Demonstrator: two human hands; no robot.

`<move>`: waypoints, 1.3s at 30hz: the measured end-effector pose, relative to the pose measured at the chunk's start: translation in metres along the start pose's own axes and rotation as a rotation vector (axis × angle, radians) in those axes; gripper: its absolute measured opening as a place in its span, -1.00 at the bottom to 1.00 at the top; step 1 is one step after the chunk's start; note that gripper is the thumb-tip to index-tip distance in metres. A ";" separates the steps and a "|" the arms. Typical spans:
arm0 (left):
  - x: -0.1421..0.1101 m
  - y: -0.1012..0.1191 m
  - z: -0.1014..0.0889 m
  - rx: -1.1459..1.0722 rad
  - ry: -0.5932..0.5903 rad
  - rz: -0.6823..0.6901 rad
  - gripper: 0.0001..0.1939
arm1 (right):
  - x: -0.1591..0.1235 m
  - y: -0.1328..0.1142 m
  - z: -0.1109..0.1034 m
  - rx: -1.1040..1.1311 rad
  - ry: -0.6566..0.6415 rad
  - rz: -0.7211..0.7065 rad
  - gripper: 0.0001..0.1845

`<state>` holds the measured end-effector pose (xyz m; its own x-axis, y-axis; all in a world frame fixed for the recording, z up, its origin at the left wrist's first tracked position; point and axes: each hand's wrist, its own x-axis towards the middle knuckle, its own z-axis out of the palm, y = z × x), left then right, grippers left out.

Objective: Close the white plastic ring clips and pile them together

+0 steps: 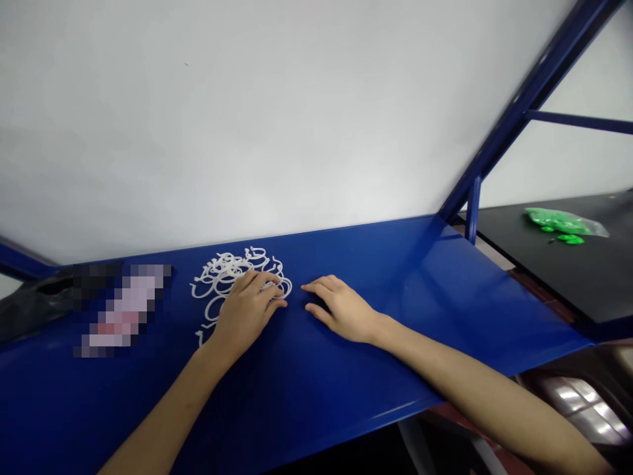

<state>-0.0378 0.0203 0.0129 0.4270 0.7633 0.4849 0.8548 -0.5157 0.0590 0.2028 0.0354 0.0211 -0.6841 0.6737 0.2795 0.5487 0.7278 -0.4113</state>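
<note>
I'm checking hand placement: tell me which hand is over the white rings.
The left hand: it covers part of the rings. The right hand is apart from them, with blue table between.

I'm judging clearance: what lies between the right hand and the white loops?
In the head view, just a narrow bare strip of blue tabletop separates the right hand from the nearest white loops.

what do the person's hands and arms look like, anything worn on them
The left hand and right hand are ungloved, with no ring showing. The left forearm and right forearm are bare as far as they show: no sleeve, watch or bracelet in view.
</note>
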 end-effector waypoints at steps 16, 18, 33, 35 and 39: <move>0.001 0.037 -0.009 -0.035 0.208 0.247 -0.97 | 0.000 -0.005 0.004 0.672 0.261 0.175 -0.83; 0.000 0.037 -0.006 -0.111 0.264 0.175 -0.82 | 0.000 -0.005 0.002 0.665 0.294 0.176 -0.82; 0.005 0.039 -0.011 -0.700 0.015 -0.433 -0.74 | -0.004 -0.005 -0.002 0.370 0.313 -0.193 -0.89; 0.005 0.041 -0.011 -0.688 0.031 -0.405 -0.77 | -0.004 -0.006 -0.003 0.359 0.301 -0.215 -0.88; 0.003 0.045 -0.012 -0.632 0.094 -0.297 -0.83 | -0.007 -0.007 -0.006 0.307 0.252 -0.273 -0.86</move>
<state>-0.0014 -0.0051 0.0273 0.1508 0.8845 0.4416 0.5835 -0.4402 0.6824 0.2064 0.0262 0.0272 -0.6247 0.5012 0.5988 0.1724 0.8364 -0.5203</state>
